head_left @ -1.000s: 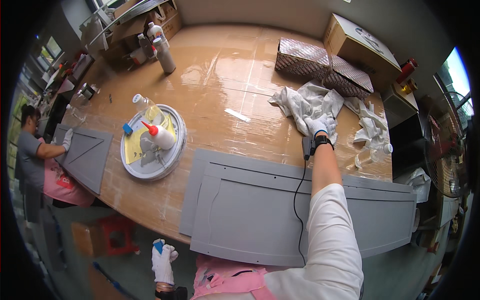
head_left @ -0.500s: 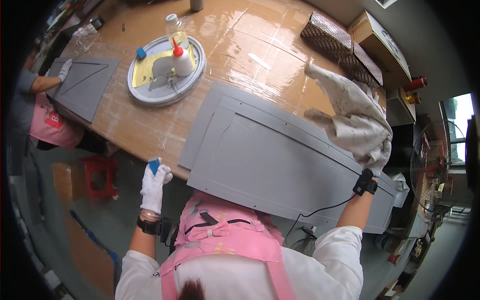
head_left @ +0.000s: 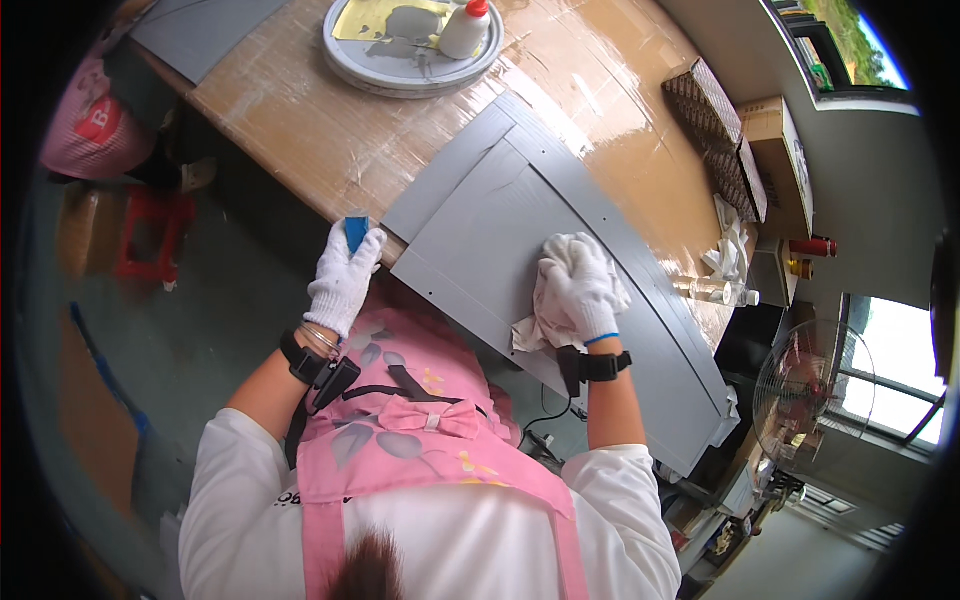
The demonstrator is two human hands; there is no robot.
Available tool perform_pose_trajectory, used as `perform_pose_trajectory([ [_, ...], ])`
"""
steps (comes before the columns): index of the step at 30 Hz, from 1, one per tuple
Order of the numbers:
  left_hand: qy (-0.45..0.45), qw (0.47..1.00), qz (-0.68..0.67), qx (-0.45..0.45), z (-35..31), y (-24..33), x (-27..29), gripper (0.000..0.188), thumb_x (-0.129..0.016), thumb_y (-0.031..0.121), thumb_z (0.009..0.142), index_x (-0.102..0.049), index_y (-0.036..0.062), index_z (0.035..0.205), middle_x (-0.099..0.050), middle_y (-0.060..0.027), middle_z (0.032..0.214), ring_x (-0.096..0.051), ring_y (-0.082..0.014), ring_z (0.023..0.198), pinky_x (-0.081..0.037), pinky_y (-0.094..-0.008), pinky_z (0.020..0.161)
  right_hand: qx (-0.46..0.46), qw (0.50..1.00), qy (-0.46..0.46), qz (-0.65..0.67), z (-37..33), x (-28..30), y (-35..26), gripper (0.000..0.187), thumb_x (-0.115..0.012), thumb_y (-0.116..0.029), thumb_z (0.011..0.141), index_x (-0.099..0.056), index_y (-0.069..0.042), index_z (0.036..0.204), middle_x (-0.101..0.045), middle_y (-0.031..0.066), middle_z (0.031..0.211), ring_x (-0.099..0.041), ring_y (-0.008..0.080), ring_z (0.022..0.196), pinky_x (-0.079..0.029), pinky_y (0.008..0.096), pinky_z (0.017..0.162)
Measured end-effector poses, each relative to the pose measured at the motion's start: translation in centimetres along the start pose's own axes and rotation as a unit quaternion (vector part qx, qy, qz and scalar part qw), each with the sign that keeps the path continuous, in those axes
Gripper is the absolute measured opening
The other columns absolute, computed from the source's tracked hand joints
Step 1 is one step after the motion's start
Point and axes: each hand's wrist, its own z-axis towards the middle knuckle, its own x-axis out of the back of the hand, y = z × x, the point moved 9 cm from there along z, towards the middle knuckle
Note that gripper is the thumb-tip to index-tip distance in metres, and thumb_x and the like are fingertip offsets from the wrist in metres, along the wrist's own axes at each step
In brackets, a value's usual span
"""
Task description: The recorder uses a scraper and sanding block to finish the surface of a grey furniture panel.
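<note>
My left hand (head_left: 340,280), in a white knit glove, is closed around a small blue scraper (head_left: 356,231). It hovers by the table's front edge, beside the left corner of a grey panel (head_left: 480,240) with a raised border and small dark holes. My gloved right hand (head_left: 583,285) presses a crumpled white rag (head_left: 545,318) onto that panel's middle, with part of the cloth hidden beneath my fingers. Under the panel's left end another grey board (head_left: 432,190) sticks out.
On the table (head_left: 270,130) stands a round grey lid (head_left: 400,80) with a yellow sheet, grey paste and a red-tipped white bottle (head_left: 466,32). A clear bottle (head_left: 710,290) lies beyond the panel. Patterned boxes (head_left: 710,125) line the wall. A person in a pink apron (head_left: 95,130) is at left.
My right hand has swung in from the right, bringing the rag from the air down onto the panel. The left hand still grips the blue scraper. My view has shifted.
</note>
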Motion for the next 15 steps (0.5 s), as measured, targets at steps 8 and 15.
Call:
perform_pose_trajectory([
  [8, 0.057, 0.996, 0.047, 0.039, -0.6, -3.3, -0.3, 0.043, -0.069, 0.032, 0.089, -0.052, 0.0048, 0.118, -0.062, -0.0029, 0.088, -0.059, -0.0136, 0.076, -0.053, -0.0310, 0.068, 0.004, 0.999, 0.033, -0.017, 1.6, -3.7, 0.6, 0.030, -0.068, -0.013, 0.073, -0.059, -0.004, 0.100, -0.059, 0.0164, 0.105, -0.058, 0.0378, 0.098, -0.048, 0.0446, 0.083],
  [15, 0.038, 0.975, 0.218, 0.013, -1.4, -0.9, -1.6, 0.043, -0.074, 0.035, 0.084, -0.051, 0.0048, 0.103, -0.063, -0.0116, 0.084, -0.061, -0.0240, 0.074, -0.051, -0.0400, 0.072, 0.244, 0.969, -0.035, 0.016, -3.9, -5.1, -16.0, 0.031, -0.069, -0.012, 0.072, -0.059, -0.005, 0.100, -0.056, 0.0135, 0.105, -0.058, 0.0344, 0.091, -0.049, 0.0433, 0.074],
])
